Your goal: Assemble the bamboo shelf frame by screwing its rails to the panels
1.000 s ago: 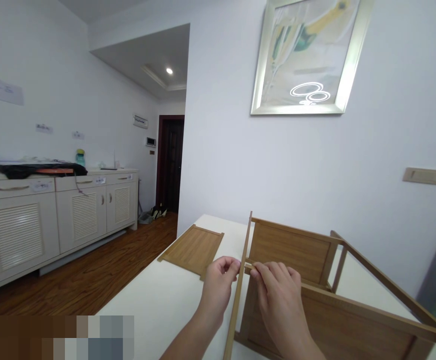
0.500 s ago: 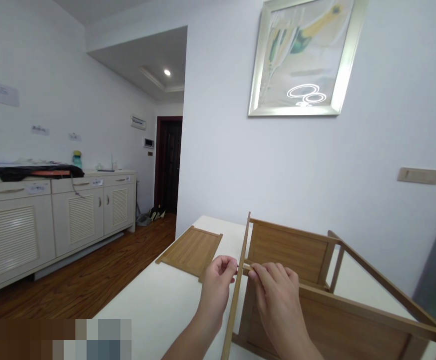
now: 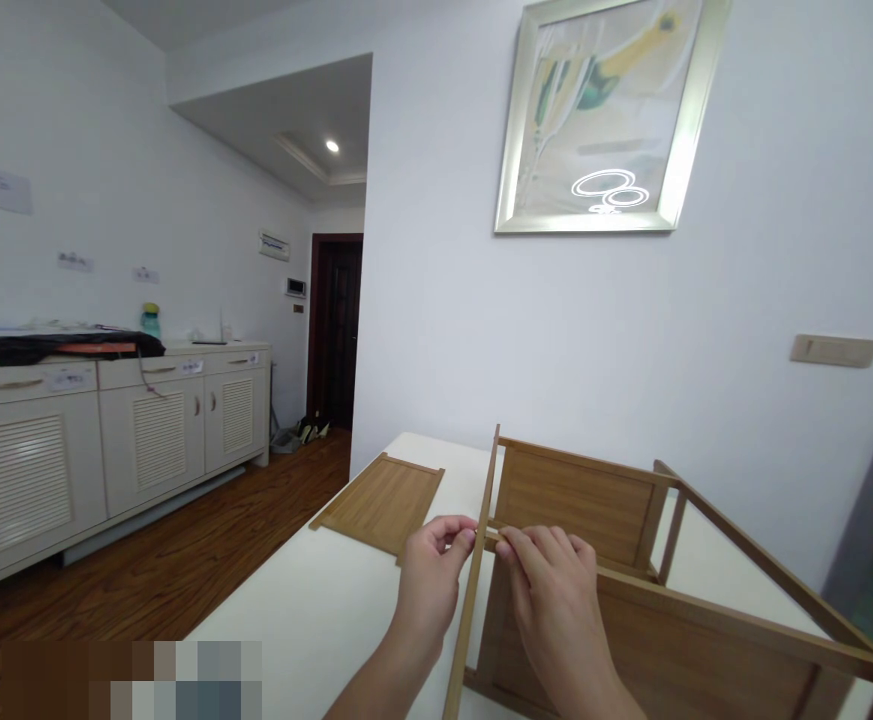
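A brown wooden frame with inset panels lies on the white table [image 3: 286,600]; its near panel [image 3: 706,640] and far panel [image 3: 578,495] stand on edge. A long narrow wooden rail [image 3: 468,600] runs across the frame's left end. Thumb and forefinger of my left hand [image 3: 432,570] pinch together against the rail's left side, on a tiny piece too small to name. On the rail's other side, my right hand [image 3: 556,590] is closed around the end of a short wooden crossbar [image 3: 491,538] that meets the rail. My right fingers hide most of that crossbar.
A separate slatted wooden panel [image 3: 383,500] lies flat on the table, left of the frame. White cabinets [image 3: 151,420] line the left wall, with a black bag [image 3: 68,345] and a bottle [image 3: 150,320] on top. A picture [image 3: 608,120] hangs on the wall.
My left fingertips have come slightly closer to the rail, and the dark tip that showed between them is no longer visible. My right hand keeps its hold.
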`<move>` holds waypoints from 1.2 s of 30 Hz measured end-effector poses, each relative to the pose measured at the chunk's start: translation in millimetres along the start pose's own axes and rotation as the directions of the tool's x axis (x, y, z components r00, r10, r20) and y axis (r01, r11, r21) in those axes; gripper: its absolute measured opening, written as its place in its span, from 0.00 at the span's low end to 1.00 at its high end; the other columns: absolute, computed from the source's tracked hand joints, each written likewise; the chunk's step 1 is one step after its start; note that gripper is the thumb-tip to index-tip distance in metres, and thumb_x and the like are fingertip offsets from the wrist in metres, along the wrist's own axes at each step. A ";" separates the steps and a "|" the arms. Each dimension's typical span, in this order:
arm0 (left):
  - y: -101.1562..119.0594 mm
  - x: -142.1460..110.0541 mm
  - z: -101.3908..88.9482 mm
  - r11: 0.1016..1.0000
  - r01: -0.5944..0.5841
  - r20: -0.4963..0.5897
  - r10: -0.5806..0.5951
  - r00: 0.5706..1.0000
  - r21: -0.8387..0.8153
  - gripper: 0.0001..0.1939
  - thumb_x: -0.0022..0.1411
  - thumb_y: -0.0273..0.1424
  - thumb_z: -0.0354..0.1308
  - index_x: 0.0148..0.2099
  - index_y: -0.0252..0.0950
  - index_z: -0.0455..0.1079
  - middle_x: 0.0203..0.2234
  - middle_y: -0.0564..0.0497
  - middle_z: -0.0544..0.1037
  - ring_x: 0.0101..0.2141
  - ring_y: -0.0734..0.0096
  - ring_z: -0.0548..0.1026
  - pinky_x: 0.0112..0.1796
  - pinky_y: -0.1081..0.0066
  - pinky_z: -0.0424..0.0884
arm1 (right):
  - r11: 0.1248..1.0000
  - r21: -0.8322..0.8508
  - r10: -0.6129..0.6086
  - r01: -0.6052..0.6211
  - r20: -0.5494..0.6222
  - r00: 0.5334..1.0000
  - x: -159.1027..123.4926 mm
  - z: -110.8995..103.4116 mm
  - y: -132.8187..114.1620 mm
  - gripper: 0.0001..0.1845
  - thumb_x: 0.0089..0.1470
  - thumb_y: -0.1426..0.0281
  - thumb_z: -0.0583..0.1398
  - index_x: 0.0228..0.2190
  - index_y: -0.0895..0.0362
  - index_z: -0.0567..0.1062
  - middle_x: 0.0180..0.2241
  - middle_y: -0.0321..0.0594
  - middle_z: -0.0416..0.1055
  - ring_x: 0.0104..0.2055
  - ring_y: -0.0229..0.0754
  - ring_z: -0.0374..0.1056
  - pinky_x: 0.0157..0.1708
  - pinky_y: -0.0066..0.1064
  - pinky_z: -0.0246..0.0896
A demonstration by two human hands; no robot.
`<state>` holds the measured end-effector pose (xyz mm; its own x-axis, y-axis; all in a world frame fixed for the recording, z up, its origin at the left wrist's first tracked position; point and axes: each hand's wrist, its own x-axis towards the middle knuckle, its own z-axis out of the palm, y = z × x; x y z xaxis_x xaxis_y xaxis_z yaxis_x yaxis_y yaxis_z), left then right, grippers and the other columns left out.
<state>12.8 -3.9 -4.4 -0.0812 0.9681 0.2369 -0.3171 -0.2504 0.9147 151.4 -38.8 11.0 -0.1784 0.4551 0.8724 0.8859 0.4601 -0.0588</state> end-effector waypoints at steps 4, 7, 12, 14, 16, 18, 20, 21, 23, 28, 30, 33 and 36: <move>2.5 -1.4 1.4 1.000 0.009 -0.011 -0.009 1.000 -0.030 0.16 0.47 0.41 0.69 0.33 0.34 0.77 0.29 0.46 0.80 0.34 0.62 0.76 0.41 0.65 0.69 | 1.000 0.000 0.003 -0.003 0.013 1.000 0.3 -0.9 -0.1 0.14 0.66 0.73 0.51 0.36 0.54 0.76 0.31 0.38 0.75 0.34 0.41 0.66 0.42 0.38 0.49; 4.5 -2.4 1.7 0.997 -0.002 -0.033 0.000 0.999 -0.072 0.16 0.45 0.40 0.70 0.34 0.33 0.77 0.30 0.45 0.80 0.35 0.63 0.76 0.42 0.66 0.69 | 1.000 0.005 0.003 -0.003 0.007 1.000 0.5 -1.2 -0.2 0.14 0.66 0.73 0.50 0.36 0.54 0.76 0.31 0.38 0.75 0.34 0.41 0.66 0.42 0.37 0.49; 3.9 -3.1 0.8 0.998 0.040 -0.048 -0.043 0.998 -0.044 0.21 0.47 0.45 0.68 0.36 0.33 0.76 0.28 0.47 0.78 0.31 0.67 0.74 0.36 0.69 0.67 | 1.000 -0.016 -0.009 0.009 0.009 1.000 0.8 -1.7 -0.2 0.14 0.65 0.74 0.51 0.36 0.54 0.76 0.31 0.38 0.75 0.34 0.40 0.66 0.42 0.37 0.49; 2.5 -2.8 0.5 0.998 0.061 -0.014 -0.061 0.998 -0.005 0.22 0.49 0.49 0.66 0.32 0.33 0.74 0.25 0.49 0.76 0.28 0.69 0.71 0.32 0.71 0.65 | 1.000 -0.016 -0.002 0.003 0.016 1.000 0.8 -1.9 -0.4 0.14 0.65 0.74 0.51 0.36 0.54 0.76 0.31 0.38 0.75 0.34 0.40 0.67 0.42 0.37 0.49; 1.2 -2.2 0.4 0.997 0.074 0.016 -0.074 0.997 0.009 0.23 0.48 0.51 0.66 0.29 0.34 0.73 0.23 0.52 0.74 0.26 0.71 0.69 0.30 0.71 0.63 | 1.000 -0.007 0.004 -0.004 0.015 1.000 0.7 -2.1 -0.8 0.14 0.65 0.74 0.51 0.36 0.54 0.76 0.31 0.37 0.74 0.34 0.40 0.67 0.42 0.37 0.49; 0.6 -1.7 0.4 0.997 0.083 0.027 -0.083 0.996 0.009 0.24 0.48 0.52 0.66 0.28 0.34 0.72 0.22 0.52 0.73 0.26 0.71 0.68 0.31 0.71 0.63 | 1.000 0.000 0.006 -0.006 0.014 1.000 0.6 -2.1 -0.9 0.13 0.65 0.73 0.51 0.36 0.54 0.76 0.31 0.37 0.74 0.34 0.40 0.66 0.42 0.37 0.49; 0.5 -1.3 0.5 0.997 0.079 0.032 -0.079 0.996 0.005 0.23 0.48 0.51 0.66 0.29 0.33 0.73 0.23 0.51 0.75 0.27 0.71 0.69 0.33 0.70 0.64 | 1.000 0.000 0.005 -0.005 0.014 1.000 0.4 -1.7 -0.5 0.13 0.65 0.73 0.51 0.36 0.54 0.76 0.31 0.37 0.74 0.34 0.41 0.66 0.42 0.37 0.49; 0.5 -1.2 0.7 0.997 0.072 0.037 -0.072 0.997 0.002 0.23 0.48 0.51 0.66 0.29 0.33 0.74 0.24 0.50 0.76 0.28 0.70 0.70 0.34 0.70 0.64 | 1.000 -0.004 0.005 -0.005 0.016 1.000 0.2 -1.4 -0.1 0.13 0.65 0.73 0.51 0.36 0.54 0.76 0.31 0.37 0.74 0.34 0.41 0.66 0.42 0.37 0.49; 0.5 -1.1 0.9 0.999 0.047 0.041 -0.047 0.998 -0.011 0.22 0.49 0.50 0.66 0.30 0.33 0.75 0.25 0.49 0.77 0.30 0.68 0.71 0.36 0.69 0.65 | 1.000 -0.016 0.003 -0.003 0.021 1.000 -0.3 -0.6 0.9 0.13 0.65 0.73 0.51 0.36 0.54 0.76 0.31 0.37 0.74 0.34 0.41 0.67 0.42 0.37 0.50; -1.1 -0.5 -0.2 1.000 0.012 0.023 -0.011 1.000 -0.023 0.18 0.48 0.44 0.68 0.32 0.34 0.77 0.29 0.47 0.80 0.33 0.64 0.75 0.40 0.66 0.68 | 1.000 -0.024 -0.001 0.001 0.027 1.000 -1.0 0.4 1.7 0.13 0.66 0.72 0.52 0.37 0.54 0.76 0.31 0.37 0.75 0.34 0.40 0.67 0.42 0.37 0.50; -1.7 -0.4 -1.2 1.000 0.011 0.013 -0.011 1.000 -0.010 0.16 0.48 0.42 0.68 0.33 0.34 0.78 0.29 0.47 0.80 0.33 0.64 0.75 0.40 0.66 0.69 | 1.000 -0.015 -0.006 0.007 0.016 1.000 -0.5 -0.2 1.0 0.13 0.66 0.72 0.51 0.37 0.54 0.76 0.31 0.37 0.75 0.34 0.40 0.67 0.42 0.37 0.50; -0.4 -0.8 -1.5 1.000 0.009 0.000 -0.009 1.000 -0.014 0.12 0.47 0.37 0.69 0.31 0.34 0.77 0.28 0.47 0.80 0.33 0.64 0.76 0.40 0.66 0.69 | 1.000 -0.013 -0.014 0.014 0.000 1.000 0.7 -1.5 -0.2 0.14 0.66 0.73 0.51 0.36 0.54 0.76 0.31 0.38 0.75 0.34 0.41 0.66 0.42 0.37 0.49; 3.7 -2.3 -0.4 0.997 -0.013 -0.012 0.012 1.000 -0.071 0.11 0.45 0.34 0.70 0.31 0.34 0.76 0.28 0.47 0.80 0.34 0.64 0.76 0.41 0.66 0.70 | 1.000 -0.008 -0.016 0.016 0.003 1.000 1.3 -2.2 -0.7 0.14 0.66 0.73 0.51 0.36 0.54 0.76 0.31 0.38 0.75 0.34 0.41 0.66 0.42 0.38 0.49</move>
<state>11.5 -7.0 -1.7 -0.0959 0.9650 0.2441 -0.3822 -0.2621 0.8861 151.5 -40.2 13.2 -0.1942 0.4500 0.8716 0.8865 0.4610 -0.0405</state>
